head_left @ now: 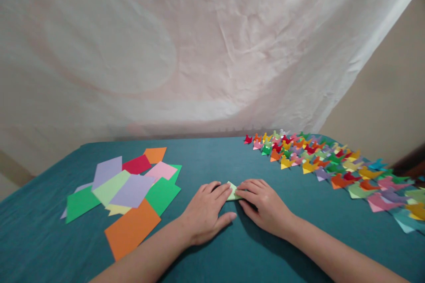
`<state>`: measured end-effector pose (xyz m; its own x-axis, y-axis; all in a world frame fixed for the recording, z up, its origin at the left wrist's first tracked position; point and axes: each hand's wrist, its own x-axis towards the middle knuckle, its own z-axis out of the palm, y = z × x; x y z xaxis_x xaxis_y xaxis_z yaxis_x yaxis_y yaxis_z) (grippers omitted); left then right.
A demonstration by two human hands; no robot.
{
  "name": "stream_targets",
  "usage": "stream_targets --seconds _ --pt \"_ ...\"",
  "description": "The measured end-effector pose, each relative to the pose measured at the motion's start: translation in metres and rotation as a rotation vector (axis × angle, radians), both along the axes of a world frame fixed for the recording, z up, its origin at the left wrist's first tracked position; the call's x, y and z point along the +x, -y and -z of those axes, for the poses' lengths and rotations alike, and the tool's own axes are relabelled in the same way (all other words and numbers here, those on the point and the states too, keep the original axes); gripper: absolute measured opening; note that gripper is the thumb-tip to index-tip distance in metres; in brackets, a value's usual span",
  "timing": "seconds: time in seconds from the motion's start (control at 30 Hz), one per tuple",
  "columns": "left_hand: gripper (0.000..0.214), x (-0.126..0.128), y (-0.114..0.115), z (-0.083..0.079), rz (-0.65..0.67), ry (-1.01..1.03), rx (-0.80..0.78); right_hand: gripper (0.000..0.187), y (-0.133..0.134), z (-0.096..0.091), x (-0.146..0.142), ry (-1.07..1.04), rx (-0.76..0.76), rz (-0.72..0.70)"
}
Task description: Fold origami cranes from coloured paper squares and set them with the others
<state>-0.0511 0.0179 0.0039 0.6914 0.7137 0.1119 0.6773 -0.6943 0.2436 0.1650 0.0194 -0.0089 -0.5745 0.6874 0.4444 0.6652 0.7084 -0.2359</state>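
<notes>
A small light green folded paper (233, 190) lies on the teal tablecloth (212, 159) in front of me. My left hand (206, 211) rests flat on the cloth, its fingertips pressing the paper's left edge, thumb stretched out to the right. My right hand (262, 205) lies with curled fingers pressing down on the paper's right part. Most of the paper is hidden under both sets of fingers.
A loose pile of flat coloured paper sheets (129, 190) lies at the left, an orange sheet (132, 228) nearest me. Several folded paper figures (325, 161) in many colours stand in rows at the right. A creased white sheet (186, 48) hangs behind the table.
</notes>
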Motion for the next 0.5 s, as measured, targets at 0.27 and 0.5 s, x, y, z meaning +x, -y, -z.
stream_targets --seconds 0.27,0.5 --pt "0.056 0.0008 0.0002 -0.0014 -0.009 -0.003 -0.013 0.024 0.0019 -0.0055 0.0055 0.021 -0.081 -0.052" --pt "0.056 0.0008 -0.0002 0.0021 -0.007 0.006 0.004 0.027 0.0037 -0.0002 0.0008 0.011 -0.097 -0.075"
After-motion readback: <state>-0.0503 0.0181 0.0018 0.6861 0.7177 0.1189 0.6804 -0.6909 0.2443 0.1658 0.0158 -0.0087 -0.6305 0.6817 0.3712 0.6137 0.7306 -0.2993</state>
